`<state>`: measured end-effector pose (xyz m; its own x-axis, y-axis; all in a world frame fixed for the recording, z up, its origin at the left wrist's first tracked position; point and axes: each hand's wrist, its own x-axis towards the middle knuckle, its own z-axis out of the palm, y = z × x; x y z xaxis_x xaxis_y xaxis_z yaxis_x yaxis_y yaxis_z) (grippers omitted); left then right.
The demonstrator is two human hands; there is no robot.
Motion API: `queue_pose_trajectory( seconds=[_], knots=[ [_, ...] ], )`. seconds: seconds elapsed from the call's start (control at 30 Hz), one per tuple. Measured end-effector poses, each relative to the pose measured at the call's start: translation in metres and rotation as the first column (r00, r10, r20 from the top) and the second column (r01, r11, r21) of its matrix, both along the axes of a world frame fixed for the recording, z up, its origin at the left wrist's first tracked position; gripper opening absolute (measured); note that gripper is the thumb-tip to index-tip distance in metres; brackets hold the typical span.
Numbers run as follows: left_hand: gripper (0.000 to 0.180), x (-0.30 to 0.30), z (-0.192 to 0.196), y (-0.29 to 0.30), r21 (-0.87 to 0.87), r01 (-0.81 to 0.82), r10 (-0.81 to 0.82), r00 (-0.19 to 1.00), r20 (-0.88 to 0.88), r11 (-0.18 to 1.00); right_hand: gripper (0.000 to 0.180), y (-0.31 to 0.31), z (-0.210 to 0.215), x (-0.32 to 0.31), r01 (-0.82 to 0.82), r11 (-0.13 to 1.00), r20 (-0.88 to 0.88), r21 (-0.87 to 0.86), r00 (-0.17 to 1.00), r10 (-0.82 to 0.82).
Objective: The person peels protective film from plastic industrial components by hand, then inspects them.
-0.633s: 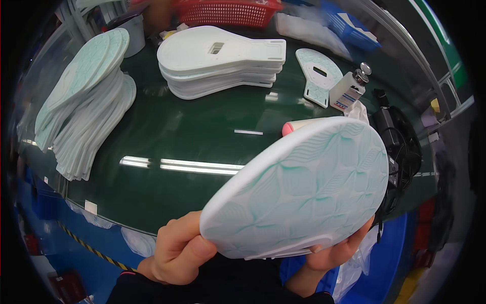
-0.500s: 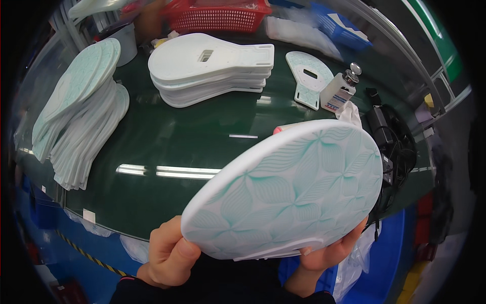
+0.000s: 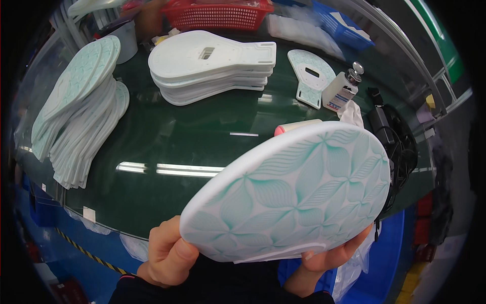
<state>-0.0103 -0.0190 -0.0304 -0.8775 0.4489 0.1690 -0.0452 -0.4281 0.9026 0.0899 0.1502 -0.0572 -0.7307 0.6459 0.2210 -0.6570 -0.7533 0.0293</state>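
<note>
The white patterned panel (image 3: 288,197) is off the table, held up in front of your body between both your hands, its teal leaf-patterned face turned toward you. Its long axis runs aslant, from the low left end at your left hand (image 3: 171,253) up to the broad curve at the upper right. The panel lies up and to the right of your left fingers, and directly above your right hand (image 3: 331,257).

Both hands are in contact, so neither is the nearer. Your left hand pinches the rim at the low left end, thumb toward you and fingers curled. Your right hand supports the lower right edge, its thumb tip at the lower border of the face and its other fingers along the edge; how far they reach behind cannot be told.

Beyond the upper rim, a pink-ended cylinder (image 3: 299,125) is partly hidden by the panel. A white cloth (image 3: 350,112) and a pump-top bottle (image 3: 338,95) stand farther off, beside a smaller slotted panel (image 3: 310,76). A stack of white panels (image 3: 202,61) lies flat on the green table (image 3: 167,134), well apart from your hands; a leaning stack (image 3: 83,91) is at the far left.
</note>
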Motion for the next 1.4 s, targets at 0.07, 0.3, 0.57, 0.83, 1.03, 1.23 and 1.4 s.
queue_pose_trajectory(
  seconds=[0.07,0.3,0.57,0.83,1.03,1.23,1.4],
  knots=[
    [0.040,-0.001,0.000,0.002,-0.011,0.012,-0.012,1.000,-0.001,1.000,0.057,0.006,-0.003,0.005,-0.065,0.995,0.045,0.070,0.997,0.062],
    [0.048,0.003,0.003,-0.001,0.049,-0.014,0.009,0.996,0.086,0.999,0.057,0.010,-0.002,0.007,-0.206,0.964,0.092,0.166,0.977,0.193],
    [0.052,-0.013,-0.028,-0.015,0.194,0.237,-0.203,0.962,-0.182,0.952,0.057,0.010,-0.008,0.010,-0.145,0.960,0.255,0.240,0.963,0.082],
    [0.046,-0.016,-0.028,-0.014,0.238,0.128,-0.101,0.987,-0.125,0.963,0.057,0.013,0.003,-0.009,-0.202,0.848,0.123,0.490,0.979,0.162],
    [0.045,-0.015,-0.026,-0.012,0.303,0.144,-0.138,0.990,-0.041,0.942,0.057,0.011,0.002,-0.005,-0.182,0.891,0.050,0.415,0.983,0.177],
    [0.044,-0.016,-0.018,0.000,0.247,0.003,-0.044,0.986,0.160,0.969,0.070,0.000,0.013,-0.016,-0.330,0.943,0.062,0.050,0.943,0.327],
    [0.048,-0.017,-0.009,0.012,0.238,0.183,-0.225,0.961,0.162,0.954,0.063,0.011,0.036,-0.026,-0.348,0.931,0.441,0.109,0.857,0.268]
  ],
)
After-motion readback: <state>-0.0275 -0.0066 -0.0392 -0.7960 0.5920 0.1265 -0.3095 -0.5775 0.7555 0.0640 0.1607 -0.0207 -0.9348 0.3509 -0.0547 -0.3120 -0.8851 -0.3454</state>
